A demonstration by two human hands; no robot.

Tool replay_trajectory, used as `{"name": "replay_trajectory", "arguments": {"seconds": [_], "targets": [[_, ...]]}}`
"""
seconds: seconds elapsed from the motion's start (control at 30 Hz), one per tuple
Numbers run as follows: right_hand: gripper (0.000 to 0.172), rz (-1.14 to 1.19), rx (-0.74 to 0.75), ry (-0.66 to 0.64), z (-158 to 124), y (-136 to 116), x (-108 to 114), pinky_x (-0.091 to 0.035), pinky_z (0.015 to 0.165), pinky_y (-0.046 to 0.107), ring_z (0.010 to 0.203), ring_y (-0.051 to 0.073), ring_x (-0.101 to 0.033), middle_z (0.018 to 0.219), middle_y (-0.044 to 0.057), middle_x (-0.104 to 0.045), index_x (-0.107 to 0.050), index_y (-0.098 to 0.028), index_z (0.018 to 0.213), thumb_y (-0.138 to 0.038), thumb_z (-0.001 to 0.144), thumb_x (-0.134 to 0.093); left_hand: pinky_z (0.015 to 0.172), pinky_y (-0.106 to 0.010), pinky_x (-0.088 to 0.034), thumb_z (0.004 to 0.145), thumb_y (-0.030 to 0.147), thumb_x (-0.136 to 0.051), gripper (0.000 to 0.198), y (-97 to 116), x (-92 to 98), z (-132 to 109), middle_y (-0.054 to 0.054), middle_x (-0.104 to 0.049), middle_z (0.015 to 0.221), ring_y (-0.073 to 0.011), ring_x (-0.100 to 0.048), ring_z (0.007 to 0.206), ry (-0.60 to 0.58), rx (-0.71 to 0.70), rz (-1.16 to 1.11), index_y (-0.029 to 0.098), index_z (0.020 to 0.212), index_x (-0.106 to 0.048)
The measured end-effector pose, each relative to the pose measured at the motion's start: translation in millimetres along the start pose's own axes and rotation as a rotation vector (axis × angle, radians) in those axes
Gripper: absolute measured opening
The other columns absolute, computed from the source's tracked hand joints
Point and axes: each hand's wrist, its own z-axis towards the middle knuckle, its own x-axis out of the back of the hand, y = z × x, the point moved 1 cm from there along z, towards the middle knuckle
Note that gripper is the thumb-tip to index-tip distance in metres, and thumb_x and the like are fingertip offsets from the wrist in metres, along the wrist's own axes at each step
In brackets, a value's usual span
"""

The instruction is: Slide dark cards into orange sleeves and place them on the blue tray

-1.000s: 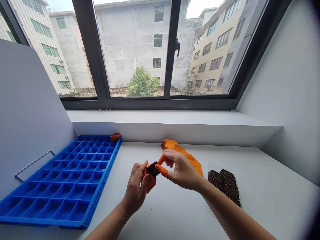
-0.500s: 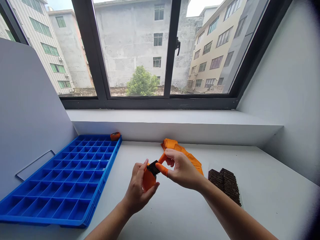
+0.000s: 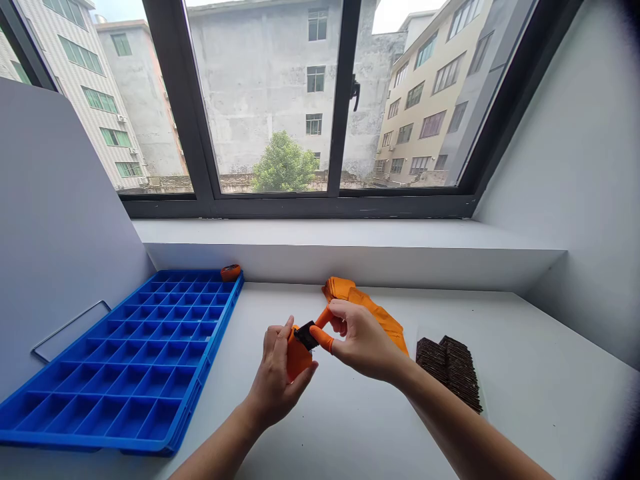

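Observation:
My left hand (image 3: 277, 377) is closed around a curved orange piece (image 3: 298, 359), held above the white table between thumb and fingers. A small flat black piece (image 3: 306, 335) lies against the top of that orange piece. My right hand (image 3: 357, 337) pinches the black piece at its right edge; orange covers sit on its thumb and forefinger. Behind my right hand is a pile of flat orange pieces (image 3: 385, 319), partly hidden by it. To the right, beyond my forearm, stand two rows of thin dark brown pieces (image 3: 450, 370), packed closely together.
A blue compartment tray (image 3: 173, 427) fills the table's left side, with one orange-and-black roll (image 3: 231, 273) in its far right corner. A thin metal wire handle (image 3: 70, 327) rises by its left side. The window ledge (image 3: 350, 263) bounds the back of the white table (image 3: 380, 433).
Both hands keep their hold on the pieces. My right hand and the black piece have shifted very slightly to the left.

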Motion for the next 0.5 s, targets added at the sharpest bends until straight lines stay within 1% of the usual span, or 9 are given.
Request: {"name": "replay_trajectory", "arguments": {"seconds": [0.13, 0.37, 0.5], "targets": [[0.035, 0.008, -0.012, -0.009, -0.1, -0.8, -1.0, -0.041, 0.059, 0.031, 0.07, 0.017, -0.05, 0.079, 0.0, -0.053, -0.072, -0.025, 0.08, -0.057, 0.095, -0.071, 0.1, -0.053, -0.057, 0.104, 0.039, -0.069, 0.085, 0.4, -0.1, 0.8, -0.015, -0.05, 0.129, -0.0311, -0.055, 0.115, 0.007, 0.004, 0.015, 0.032, 0.174, -0.02], [0.032, -0.017, -0.037, -0.006, -0.1, -1.6, -0.4, -0.04, 0.059, 0.031, 0.069, 0.016, -0.049, 0.079, 0.0, -0.053, -0.072, -0.024, 0.08, -0.052, 0.094, -0.07, 0.102, -0.053, -0.055, 0.104, 0.036, -0.07, 0.085, 1.2, -0.4, 1.9, -0.015, -0.049, 0.129, -0.031, -0.053, 0.116, 0.005, -0.018, 0.056, 0.031, 0.173, -0.02], [0.034, 0.0, -0.058, -0.02, 0.5, -1.0, 0.8, -0.039, 0.059, 0.029, 0.07, 0.016, -0.049, 0.078, 0.0, -0.052, -0.072, -0.023, 0.081, -0.054, 0.094, -0.07, 0.102, -0.053, -0.056, 0.103, 0.035, -0.07, 0.083, 2.3, -0.4, 2.1, -0.015, -0.049, 0.129, -0.0313, -0.053, 0.116, 0.006, -0.016, 0.06, 0.029, 0.172, -0.022]]}}
